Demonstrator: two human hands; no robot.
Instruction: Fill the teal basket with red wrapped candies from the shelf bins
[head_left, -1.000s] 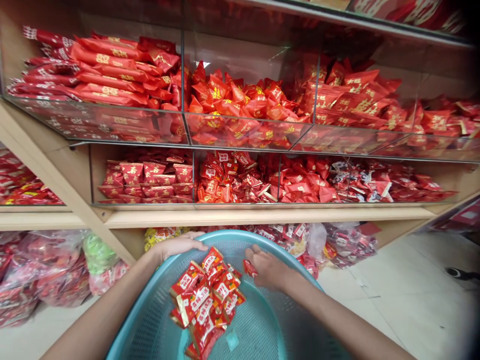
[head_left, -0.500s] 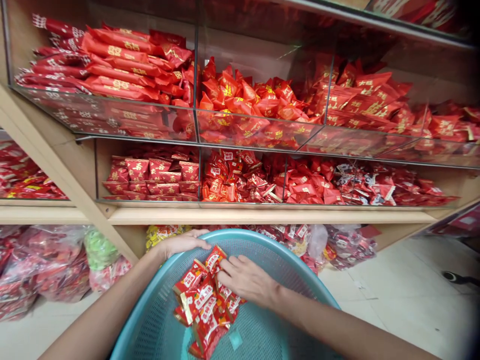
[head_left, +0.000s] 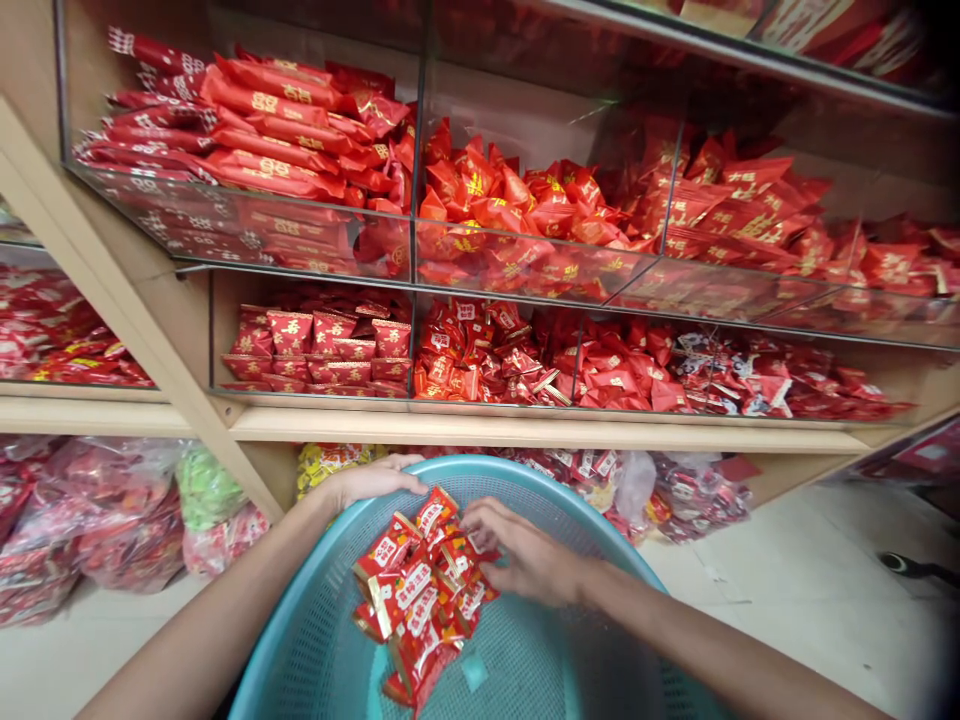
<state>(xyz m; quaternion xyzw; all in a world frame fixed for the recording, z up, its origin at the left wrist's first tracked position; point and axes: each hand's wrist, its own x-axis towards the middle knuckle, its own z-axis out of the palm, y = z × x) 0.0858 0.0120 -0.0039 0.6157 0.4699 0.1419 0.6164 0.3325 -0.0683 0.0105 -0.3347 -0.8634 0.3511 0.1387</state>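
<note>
My left hand (head_left: 371, 482) grips the far left rim of a large teal plastic basket (head_left: 517, 478), fingers over the edge. A small pile of red packets (head_left: 420, 590) with white labels and gold ends lies inside on the mesh bottom. My right hand (head_left: 521, 553) is over the right side of this pile. Its fingers are curved and the thumb stands apart from them, with packets showing in the gap; no packet is plainly gripped. Part of the pile is hidden behind the fingers.
Ahead are wooden shelves (head_left: 450, 428) with clear divided bins of red packets (head_left: 517, 205). Under the lowest board lie plastic bags of packets (head_left: 127, 510), a green bag (head_left: 206, 485) and a yellow one (head_left: 330, 465). A black object (head_left: 900, 566) is on the tiled floor at right.
My right hand has drawn back slightly to the right and its fingers have parted, uncovering more packets. My left hand stays on the rim. The view has shifted a little.
</note>
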